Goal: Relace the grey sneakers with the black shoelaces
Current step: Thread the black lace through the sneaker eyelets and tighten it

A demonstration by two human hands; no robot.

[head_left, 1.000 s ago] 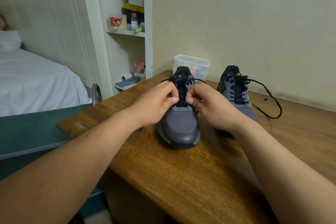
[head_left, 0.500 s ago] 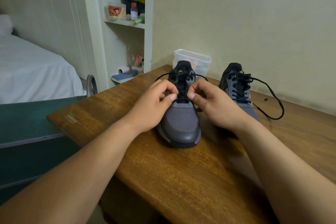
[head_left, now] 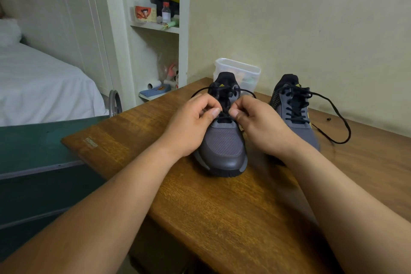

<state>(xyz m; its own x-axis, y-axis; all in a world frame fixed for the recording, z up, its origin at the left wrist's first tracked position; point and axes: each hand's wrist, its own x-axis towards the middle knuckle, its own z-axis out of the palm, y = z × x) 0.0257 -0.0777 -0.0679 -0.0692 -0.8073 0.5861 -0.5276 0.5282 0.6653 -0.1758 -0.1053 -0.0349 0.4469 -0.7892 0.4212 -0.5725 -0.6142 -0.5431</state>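
Black shoelace (head_left: 225,114) pinched between left hand (head_left: 193,123), right hand (head_left: 260,121).

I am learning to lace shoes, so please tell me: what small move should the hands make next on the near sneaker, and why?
Probably pull the lace snug sideways. Both hands, left and right, pinch it low over the near sneaker, while slack loops hang by the tongue. The other sneaker looks already laced.

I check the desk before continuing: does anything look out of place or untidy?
Only the right sneaker: its black shoelace is untied and trails in a loose loop across the wooden desk. A small dark speck lies beside it; what it is cannot be told.
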